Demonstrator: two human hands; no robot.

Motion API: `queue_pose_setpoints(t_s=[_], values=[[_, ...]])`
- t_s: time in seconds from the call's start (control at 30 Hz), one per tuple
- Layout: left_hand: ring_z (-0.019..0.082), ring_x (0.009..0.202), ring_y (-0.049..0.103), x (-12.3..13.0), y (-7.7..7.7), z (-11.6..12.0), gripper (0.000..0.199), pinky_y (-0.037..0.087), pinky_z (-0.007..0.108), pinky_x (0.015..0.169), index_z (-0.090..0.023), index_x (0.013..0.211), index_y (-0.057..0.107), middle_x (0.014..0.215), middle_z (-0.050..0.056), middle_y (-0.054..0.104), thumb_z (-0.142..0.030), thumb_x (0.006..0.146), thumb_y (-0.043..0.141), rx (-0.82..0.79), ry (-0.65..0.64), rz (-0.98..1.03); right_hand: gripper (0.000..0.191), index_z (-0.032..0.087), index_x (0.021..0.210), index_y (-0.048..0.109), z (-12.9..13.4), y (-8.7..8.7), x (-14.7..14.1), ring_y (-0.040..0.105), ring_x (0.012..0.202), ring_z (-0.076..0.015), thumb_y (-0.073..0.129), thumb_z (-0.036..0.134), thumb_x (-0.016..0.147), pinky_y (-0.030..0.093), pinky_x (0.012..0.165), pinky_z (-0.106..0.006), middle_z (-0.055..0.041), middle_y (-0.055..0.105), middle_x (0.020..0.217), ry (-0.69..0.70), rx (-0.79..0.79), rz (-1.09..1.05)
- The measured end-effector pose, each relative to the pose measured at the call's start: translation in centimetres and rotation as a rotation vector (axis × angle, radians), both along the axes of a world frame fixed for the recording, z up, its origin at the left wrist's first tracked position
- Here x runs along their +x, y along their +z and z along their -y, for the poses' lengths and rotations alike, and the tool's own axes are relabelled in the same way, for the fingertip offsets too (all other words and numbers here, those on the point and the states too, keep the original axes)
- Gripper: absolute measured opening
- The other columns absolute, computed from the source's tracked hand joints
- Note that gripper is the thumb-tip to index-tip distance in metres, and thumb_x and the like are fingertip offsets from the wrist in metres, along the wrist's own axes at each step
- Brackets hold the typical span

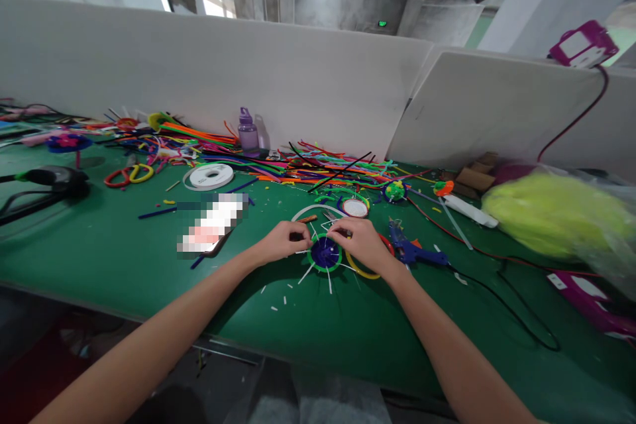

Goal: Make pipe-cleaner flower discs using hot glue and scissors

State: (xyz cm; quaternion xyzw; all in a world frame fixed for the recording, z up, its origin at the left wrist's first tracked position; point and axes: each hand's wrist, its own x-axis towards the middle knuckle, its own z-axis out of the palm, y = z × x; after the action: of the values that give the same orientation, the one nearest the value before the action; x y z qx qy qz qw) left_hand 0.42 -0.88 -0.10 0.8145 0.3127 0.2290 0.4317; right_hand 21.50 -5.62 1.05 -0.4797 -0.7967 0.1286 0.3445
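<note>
One round blue piece with a green rim (325, 268) lies on the green table (199, 295), front of centre, several white strips (330, 281) radiating. Two hands: the left hand's (283, 238) fingertips are pressed together at its left rim, the right hand's (365, 242) at its upper right; we cannot tell what is pinched. We count one glue gun (417, 253), one purple bottle (248, 132), one ribbon spool (212, 176); pipe cleaners (318, 175) too tangled to count. Pixelation masks one object (213, 225). Spool print: illegible to us.
</note>
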Motion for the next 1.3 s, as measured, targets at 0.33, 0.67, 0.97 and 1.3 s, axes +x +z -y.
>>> queue_pose_setpoints(t_s=[0.33, 0.67, 0.97, 1.3], values=[[0.012, 0.067, 0.05, -0.01, -0.08, -0.1, 0.019, 0.039, 0.023, 0.064, -0.011, 0.066, 0.058, 0.07, 0.001, 0.055, -0.029, 0.074, 0.056, -0.009, -0.001, 0.007, 0.01, 0.021, 0.076, 0.065, -0.11, -0.16, -0.06, 0.059, 0.071, -0.0133, 0.058, 0.024, 0.082, 0.041, 0.067, -0.024, 0.0009, 0.067, 0.078, 0.002, -0.002, 0.003], [0.012, 0.066, 0.051, -0.03, -0.24, -0.14, 0.019, 0.039, 0.023, 0.064, -0.012, 0.066, 0.058, 0.07, 0.001, 0.057, -0.029, 0.074, 0.057, -0.005, 0.006, 0.003, 0.012, 0.021, 0.076, 0.066, -0.05, -0.1, -0.08, 0.058, 0.072, -0.0136, 0.057, 0.026, 0.083, 0.041, 0.067, -0.024, 0.0005, 0.067, 0.078, 0.001, -0.005, 0.014], [0.012, 0.065, 0.05, -0.16, -0.33, -0.27, 0.02, 0.038, 0.022, 0.062, -0.012, 0.066, 0.059, 0.068, 0.001, 0.057, -0.03, 0.074, 0.057, -0.002, 0.014, 0.007, 0.023, 0.021, 0.078, 0.066, 0.07, 0.2, 0.04, 0.055, 0.063, -0.0131, 0.054, 0.04, 0.083, 0.04, 0.059, -0.024, -0.0012, 0.067, 0.074, -0.051, -0.025, -0.002], [0.01, 0.059, 0.045, -0.06, -0.7, -0.58, 0.018, 0.036, 0.021, 0.059, -0.013, 0.063, 0.057, 0.061, -0.002, 0.052, -0.027, 0.073, 0.055, -0.012, 0.067, -0.028, 0.013, 0.02, 0.088, 0.066, -0.34, -0.27, 0.44, 0.059, 0.067, -0.0139, 0.058, 0.025, 0.079, 0.044, 0.062, -0.025, -0.0027, 0.068, 0.08, -0.002, -0.052, -0.021]])
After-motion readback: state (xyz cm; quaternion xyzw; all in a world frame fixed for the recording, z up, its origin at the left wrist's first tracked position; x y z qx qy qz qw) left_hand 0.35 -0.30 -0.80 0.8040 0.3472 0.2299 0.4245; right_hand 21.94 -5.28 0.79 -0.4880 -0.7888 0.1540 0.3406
